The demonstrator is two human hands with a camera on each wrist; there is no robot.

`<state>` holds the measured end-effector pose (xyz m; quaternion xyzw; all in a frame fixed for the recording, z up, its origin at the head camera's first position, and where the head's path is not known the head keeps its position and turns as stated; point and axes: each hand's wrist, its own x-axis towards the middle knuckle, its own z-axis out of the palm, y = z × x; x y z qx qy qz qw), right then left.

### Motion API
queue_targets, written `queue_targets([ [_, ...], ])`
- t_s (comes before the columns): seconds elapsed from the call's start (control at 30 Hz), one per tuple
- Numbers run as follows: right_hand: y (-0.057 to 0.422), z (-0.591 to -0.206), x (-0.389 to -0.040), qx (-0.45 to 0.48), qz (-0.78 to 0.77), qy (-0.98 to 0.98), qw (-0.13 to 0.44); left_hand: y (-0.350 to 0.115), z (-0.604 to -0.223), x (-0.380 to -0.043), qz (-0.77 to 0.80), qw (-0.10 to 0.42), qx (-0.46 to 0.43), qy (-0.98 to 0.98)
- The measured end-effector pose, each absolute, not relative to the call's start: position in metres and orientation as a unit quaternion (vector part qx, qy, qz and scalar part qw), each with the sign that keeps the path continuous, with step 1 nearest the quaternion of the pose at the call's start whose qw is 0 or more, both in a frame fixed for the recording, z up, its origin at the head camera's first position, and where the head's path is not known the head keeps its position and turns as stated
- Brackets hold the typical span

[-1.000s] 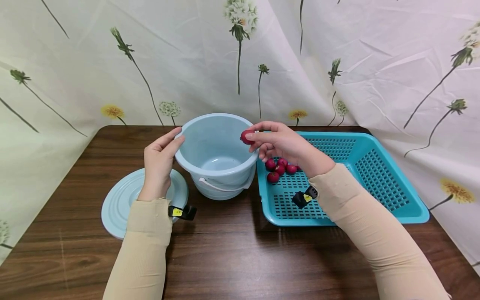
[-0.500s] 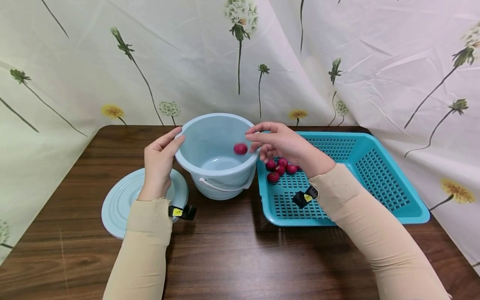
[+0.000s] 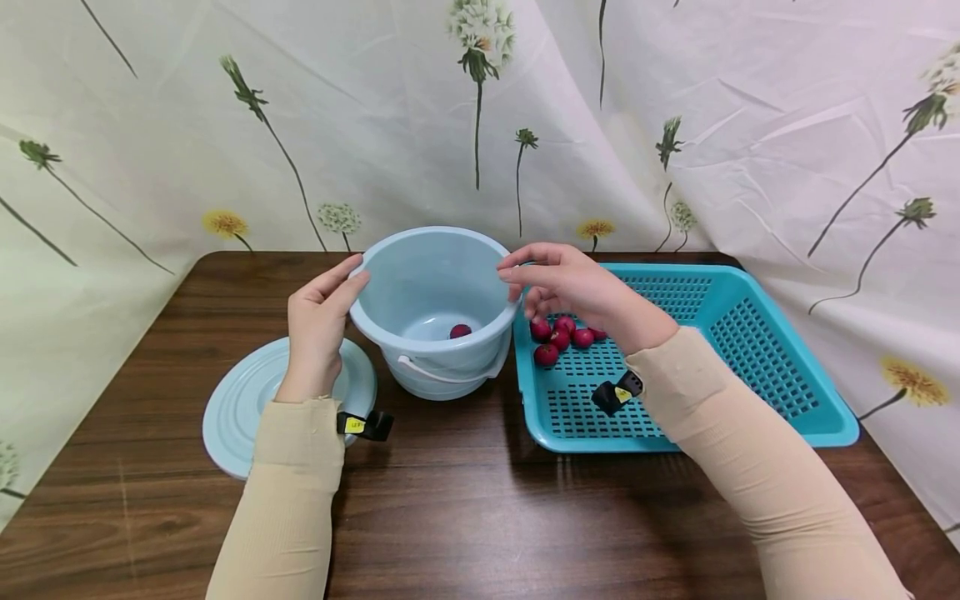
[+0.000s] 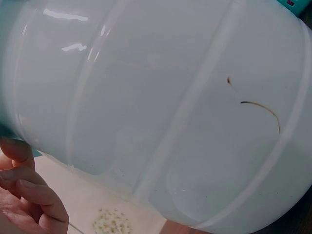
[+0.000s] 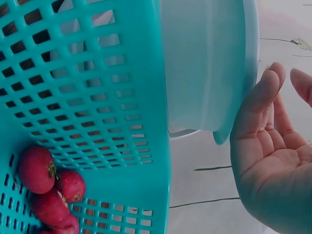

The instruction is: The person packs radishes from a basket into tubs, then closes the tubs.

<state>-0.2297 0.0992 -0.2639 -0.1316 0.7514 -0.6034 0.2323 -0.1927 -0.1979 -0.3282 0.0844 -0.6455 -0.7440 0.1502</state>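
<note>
On my feed, the left hand [image 3: 318, 321] pinches the rim of the bucket [image 3: 427, 283] between thumb and fingers. The bucket stands near the back edge of the worktop [image 3: 450, 517], mouth up, its axis vertical. A radish [image 3: 461, 331] sits low inside; the near rim hides part of it, so I can't tell its long axis. The right hand [image 3: 573, 287] hovers by the right rim, fingers loose and free.

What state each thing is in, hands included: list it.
Bucket, upright and uncovered.
Bucket handle, lowered against its front.
Lid, off, lying on the table.
Basket, uncovered, partly filled.
Single radish, low inside the bucket.
Other radishes, clustered in the basket.
Left hand, holding the bucket's rim.
Right hand, holding nothing, beside the rim.
</note>
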Motion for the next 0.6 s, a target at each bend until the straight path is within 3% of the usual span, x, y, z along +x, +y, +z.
queue_targets([
  [0.6,0.131,-0.266,-0.238,-0.131,-0.588,0.766,0.224,-0.199,-0.329,-0.193,-0.745,0.147,0.086,-0.645],
])
